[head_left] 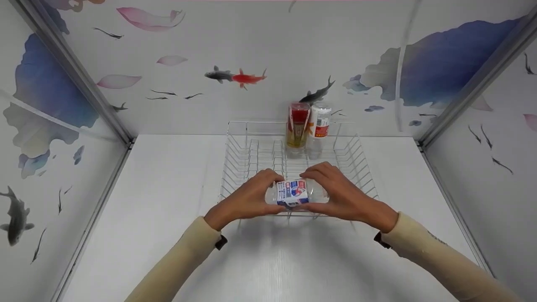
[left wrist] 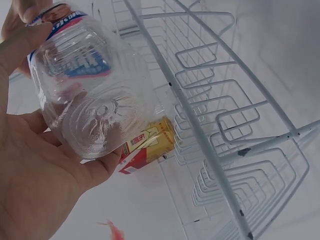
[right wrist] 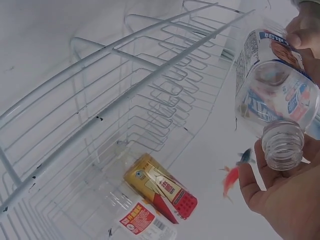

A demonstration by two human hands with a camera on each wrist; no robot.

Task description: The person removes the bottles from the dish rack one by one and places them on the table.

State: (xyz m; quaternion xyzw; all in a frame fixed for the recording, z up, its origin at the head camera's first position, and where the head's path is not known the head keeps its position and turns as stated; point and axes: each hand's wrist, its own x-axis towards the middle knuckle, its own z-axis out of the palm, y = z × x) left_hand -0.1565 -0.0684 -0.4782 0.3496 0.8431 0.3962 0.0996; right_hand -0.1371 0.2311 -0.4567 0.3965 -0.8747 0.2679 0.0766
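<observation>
An empty clear plastic bottle with a blue, white and red label lies sideways between both hands, over the front of a white wire rack. My left hand grips its base end, thumb and fingers curled round the sides. At the other end my right hand holds it near the neck. The right wrist view shows the threaded bottle mouth with no cap on it. In the left wrist view the rounded base faces the camera.
At the rack's back stand a red and gold carton and another clear bottle with a white and red label, side by side. Wire dividers line the rack's left part. Patterned panels enclose the white table at the back and sides.
</observation>
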